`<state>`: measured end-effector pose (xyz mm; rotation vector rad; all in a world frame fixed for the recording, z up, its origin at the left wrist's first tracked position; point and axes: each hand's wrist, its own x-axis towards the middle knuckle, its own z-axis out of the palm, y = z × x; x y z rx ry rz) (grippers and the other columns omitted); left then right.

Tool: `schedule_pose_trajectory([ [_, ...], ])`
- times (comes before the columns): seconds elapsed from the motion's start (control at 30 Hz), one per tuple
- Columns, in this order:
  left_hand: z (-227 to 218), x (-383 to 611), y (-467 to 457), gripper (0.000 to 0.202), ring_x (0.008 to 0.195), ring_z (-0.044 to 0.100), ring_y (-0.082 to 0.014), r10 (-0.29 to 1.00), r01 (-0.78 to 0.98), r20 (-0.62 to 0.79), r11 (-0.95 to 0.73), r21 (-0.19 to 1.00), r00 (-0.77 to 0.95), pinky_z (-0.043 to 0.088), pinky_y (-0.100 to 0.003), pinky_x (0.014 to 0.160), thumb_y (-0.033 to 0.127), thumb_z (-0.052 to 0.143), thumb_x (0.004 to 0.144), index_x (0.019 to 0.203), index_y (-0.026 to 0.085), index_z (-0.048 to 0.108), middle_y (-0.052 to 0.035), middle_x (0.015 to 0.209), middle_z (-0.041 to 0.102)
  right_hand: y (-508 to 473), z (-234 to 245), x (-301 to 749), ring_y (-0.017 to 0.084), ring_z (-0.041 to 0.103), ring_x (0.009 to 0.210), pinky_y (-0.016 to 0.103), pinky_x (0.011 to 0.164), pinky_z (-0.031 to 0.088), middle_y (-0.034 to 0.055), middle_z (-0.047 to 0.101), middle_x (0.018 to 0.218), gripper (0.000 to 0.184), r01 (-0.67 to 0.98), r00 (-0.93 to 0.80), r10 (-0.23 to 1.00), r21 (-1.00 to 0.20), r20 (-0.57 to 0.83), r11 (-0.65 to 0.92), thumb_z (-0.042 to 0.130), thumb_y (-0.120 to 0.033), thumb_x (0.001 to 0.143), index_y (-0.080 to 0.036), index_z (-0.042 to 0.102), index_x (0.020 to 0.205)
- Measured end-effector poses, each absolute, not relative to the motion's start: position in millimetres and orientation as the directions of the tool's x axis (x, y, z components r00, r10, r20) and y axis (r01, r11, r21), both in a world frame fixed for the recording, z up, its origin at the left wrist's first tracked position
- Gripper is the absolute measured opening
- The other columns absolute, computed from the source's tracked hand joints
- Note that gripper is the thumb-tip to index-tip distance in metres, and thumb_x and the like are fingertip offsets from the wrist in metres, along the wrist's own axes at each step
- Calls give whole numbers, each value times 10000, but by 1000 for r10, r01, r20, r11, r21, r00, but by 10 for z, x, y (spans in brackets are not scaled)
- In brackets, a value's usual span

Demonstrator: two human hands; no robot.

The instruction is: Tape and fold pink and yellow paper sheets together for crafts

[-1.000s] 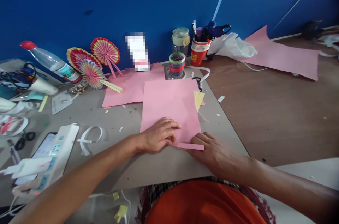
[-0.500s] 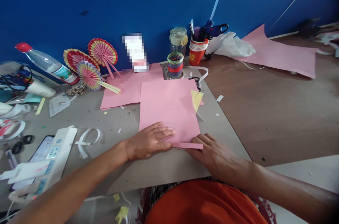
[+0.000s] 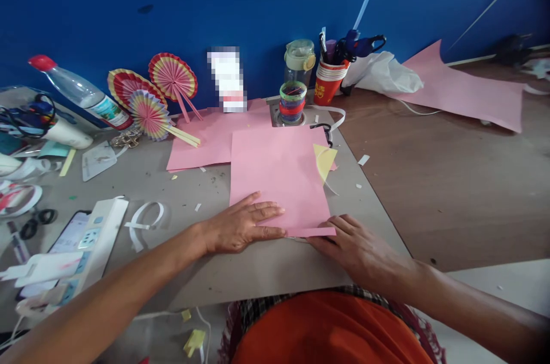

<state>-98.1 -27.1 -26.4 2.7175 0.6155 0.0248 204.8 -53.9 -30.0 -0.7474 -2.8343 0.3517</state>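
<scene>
Pink paper sheet [image 3: 277, 175] near counter's [image 3: 193, 289] front edge; folded strip [image 3: 309, 232] on its near side, long axis left-right. Left hand [image 3: 240, 229] flat on sheet, fingers spread; right hand [image 3: 350, 243] at strip's right end, fingers curled, pinch: cannot tell.

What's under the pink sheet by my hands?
A yellow piece pokes out past the right edge of the sheet, and more pink paper shows beyond its left side. How far either reaches beneath can't be seen: the sheet covers it, with your left hand spread on top.
</scene>
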Motion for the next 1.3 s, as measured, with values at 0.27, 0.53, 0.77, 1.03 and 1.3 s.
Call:
schedule_pose_trajectory([
  [0.27, -267, -979, -268, 520, 1384, 320, -207, 421, 422, -76, -848, 321, 904, 135, -525, 1133, 111, 400, 926, 1372, 376, 424, -80, 1494, 379, -526, -323, 2047, 256, 504, 1003, 397, 846, 410, 130, 606, 1108, 537, 423, -880, 465, -280, 101, 862, 495, -52, 763, -161, 501, 1289],
  [0.53, -295, -975, -270, 503, 1382, 323, -209, 422, 417, -56, -855, 307, 905, 148, -523, 1130, 105, 409, 924, 1356, 360, 449, -89, 1494, 377, -530, -325, 1965, 259, 518, 983, 379, 811, 419, 113, 624, 1109, 534, 405, -876, 454, -262, 162, 876, 477, -51, 784, -158, 497, 1307],
  [0.77, -297, -975, -260, 463, 1371, 341, -215, 411, 408, -52, -865, 292, 910, 183, -522, 1120, 139, 395, 954, 1345, 376, 463, -84, 1498, 371, -518, -364, 1931, 249, 522, 955, 384, 826, 437, 108, 642, 1054, 570, 374, -878, 428, -253, 213, 892, 451, -39, 771, -142, 479, 1331],
  [1.03, -286, -966, -263, 456, 1376, 333, -224, 406, 406, -65, -862, 302, 911, 189, -534, 1115, 142, 409, 949, 1340, 367, 468, -91, 1498, 369, -522, -297, 1863, 222, 530, 896, 357, 822, 444, 97, 636, 979, 429, 371, -867, 432, -256, 248, 893, 415, -60, 842, -138, 546, 1243],
  [1.3, -298, -972, -263, 439, 1370, 342, -225, 401, 392, -39, -864, 315, 915, 173, -541, 1117, 149, 383, 955, 1332, 355, 474, -96, 1483, 393, -547, -346, 1841, 219, 507, 904, 364, 825, 430, 110, 602, 996, 397, 369, -886, 424, -266, 187, 890, 425, -76, 848, -122, 538, 1226],
])
